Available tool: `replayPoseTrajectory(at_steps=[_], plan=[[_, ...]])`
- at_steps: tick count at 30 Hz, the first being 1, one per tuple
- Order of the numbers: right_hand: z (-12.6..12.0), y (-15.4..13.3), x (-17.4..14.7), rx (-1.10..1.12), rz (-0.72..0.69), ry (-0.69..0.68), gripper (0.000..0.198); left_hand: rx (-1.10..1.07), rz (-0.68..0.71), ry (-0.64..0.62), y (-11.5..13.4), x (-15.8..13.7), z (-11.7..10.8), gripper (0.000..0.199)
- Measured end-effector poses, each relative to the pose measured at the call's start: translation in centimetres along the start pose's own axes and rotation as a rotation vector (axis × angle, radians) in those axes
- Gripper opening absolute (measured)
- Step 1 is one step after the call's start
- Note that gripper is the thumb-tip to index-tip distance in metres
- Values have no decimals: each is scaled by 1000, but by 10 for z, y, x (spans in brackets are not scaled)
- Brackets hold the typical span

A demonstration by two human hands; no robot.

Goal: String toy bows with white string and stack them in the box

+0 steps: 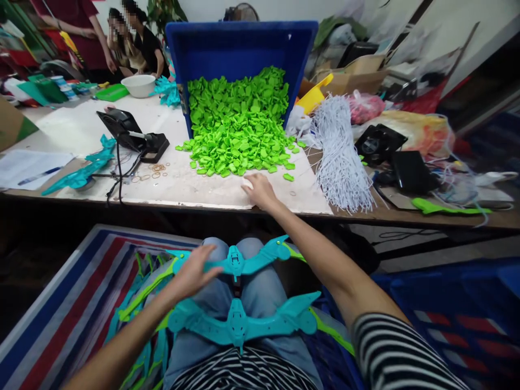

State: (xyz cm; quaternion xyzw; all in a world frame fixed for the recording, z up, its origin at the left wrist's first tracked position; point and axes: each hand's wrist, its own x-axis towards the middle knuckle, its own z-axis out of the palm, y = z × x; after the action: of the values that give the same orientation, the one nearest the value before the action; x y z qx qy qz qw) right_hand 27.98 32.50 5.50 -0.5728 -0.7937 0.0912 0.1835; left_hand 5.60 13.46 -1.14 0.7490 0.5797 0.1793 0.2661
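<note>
Two turquoise plastic bow-shaped pieces with green tips lie across the lap: a far one (pixel 260 260) and a near one (pixel 270 326). My left hand (pixel 197 273) is over the left arm of the far piece, its thumb and fingers apart; firm contact is not clear. At the table's front edge, my right hand (pixel 260 190) has thumb and index finger parted, with nothing visible between them. Just beyond it spreads a heap of small bright green plastic pieces (pixel 235 135), spilling from a tipped blue crate (pixel 241 51).
A bundle of white strings (pixel 339 154) lies right of the crate. On the left are a black stand-like device (pixel 138 135), rubber bands and a pen on paper. More turquoise-green pieces (pixel 148 303) lie on a striped sheet (pixel 87 287). Other people are at the back left.
</note>
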Motion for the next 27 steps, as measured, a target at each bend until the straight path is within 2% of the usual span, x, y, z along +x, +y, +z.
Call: replayPoseTrajectory(at_steps=[3, 6, 9, 13, 16, 19, 22, 24, 27], plan=[[19, 0, 58, -39, 88, 46, 43, 230, -9, -178, 28, 20, 47, 81], [34, 6, 77, -85, 57, 39, 32, 359, -39, -238, 30, 27, 64, 83], [41, 16, 69, -2, 9, 114, 25, 322, -46, -249, 25, 29, 62, 81], [42, 33, 28, 250, -71, 207, 21, 284, -105, -214, 24, 33, 63, 81], [40, 46, -9, 247, -135, 202, 15, 97, -147, -262, 22, 43, 65, 88], [35, 56, -25, 205, -200, 163, 14, -285, -199, -365, 14, 60, 62, 89], [28, 57, -22, 202, -263, 82, 11, -615, -245, -462, 6, 76, 58, 64], [24, 50, -26, 214, -263, 79, 10, -771, -296, -508, 2, 82, 57, 49], [26, 33, -60, 300, -305, 107, 16, -926, -390, -506, -2, 86, 57, 41]])
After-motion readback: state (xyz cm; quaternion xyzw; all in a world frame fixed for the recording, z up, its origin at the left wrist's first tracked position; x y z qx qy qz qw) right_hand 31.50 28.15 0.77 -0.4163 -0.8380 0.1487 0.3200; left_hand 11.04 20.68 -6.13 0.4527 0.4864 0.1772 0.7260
